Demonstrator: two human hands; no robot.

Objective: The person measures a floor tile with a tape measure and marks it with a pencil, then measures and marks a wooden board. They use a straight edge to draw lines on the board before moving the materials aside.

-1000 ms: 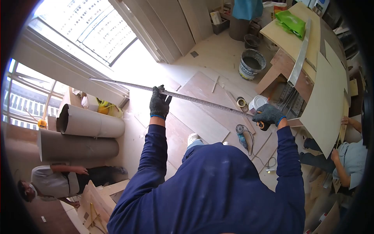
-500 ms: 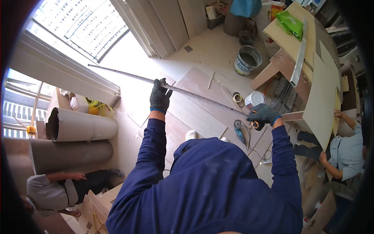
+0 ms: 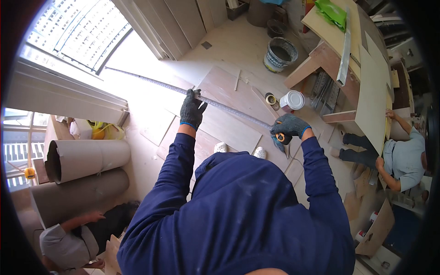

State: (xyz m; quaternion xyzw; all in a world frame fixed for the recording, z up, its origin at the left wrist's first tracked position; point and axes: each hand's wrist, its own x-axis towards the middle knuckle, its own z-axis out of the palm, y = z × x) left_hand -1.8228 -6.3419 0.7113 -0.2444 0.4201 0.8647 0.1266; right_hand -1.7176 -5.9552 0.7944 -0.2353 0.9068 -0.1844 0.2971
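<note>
A long tape measure blade [image 3: 233, 111] stretches from the bright area at upper left to my right hand [image 3: 290, 126]. That gloved hand is closed around the orange and black tape case [image 3: 283, 137]. Partway along the blade, my left hand [image 3: 192, 109], in a dark glove with a blue cuff, grips it between thumb and fingers. The blade's far end hangs beyond my left hand, near the balcony opening. Under the blade, large tiles or boards [image 3: 220, 123] lie on the floor. A blue-green power tool [image 3: 278, 145] is mostly hidden below my right hand.
A bucket [image 3: 280, 54], a white tub [image 3: 292, 100] and tape rolls [image 3: 271, 99] stand on the floor ahead. To the right, a person [image 3: 403, 156] handles a large board [image 3: 370, 101] by a bench. Big rolls [image 3: 91, 158] and another person [image 3: 68, 243] are at left.
My view has shifted, so the room's contents sit lower left. My right hand has come closer to my left along the tape, now covering much of the power tool.
</note>
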